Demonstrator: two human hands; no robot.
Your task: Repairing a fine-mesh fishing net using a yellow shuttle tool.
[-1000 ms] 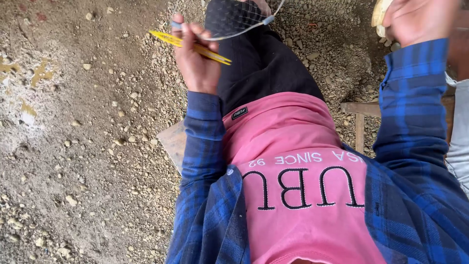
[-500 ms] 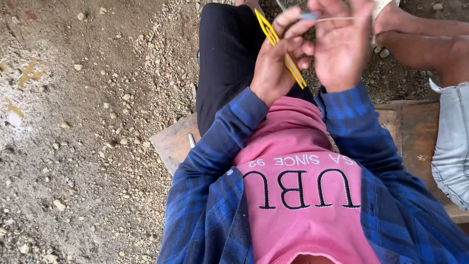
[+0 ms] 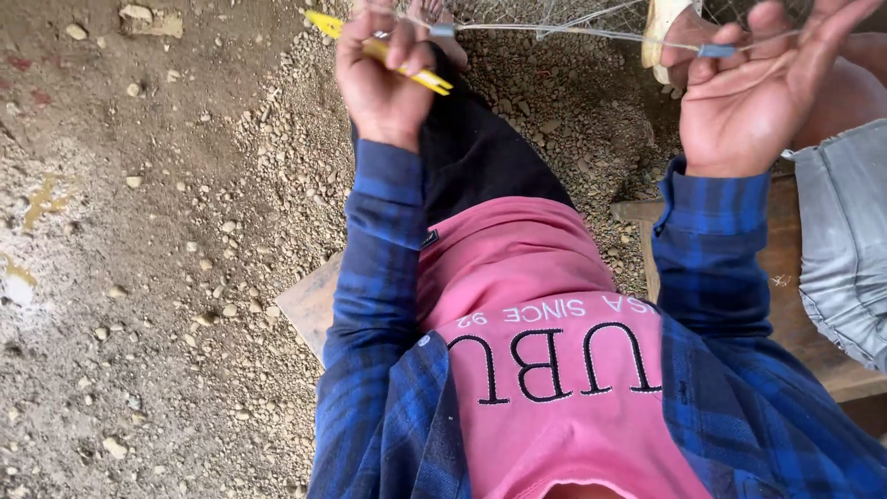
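Up top, gripping a yellow netting needle (image 3: 379, 51) in the fisted left hand (image 3: 383, 79), pinching taut line (image 3: 573, 32) in the half-open right hand (image 3: 753, 92) at upper right.

net (image 3: 573, 14) cut off at top edge
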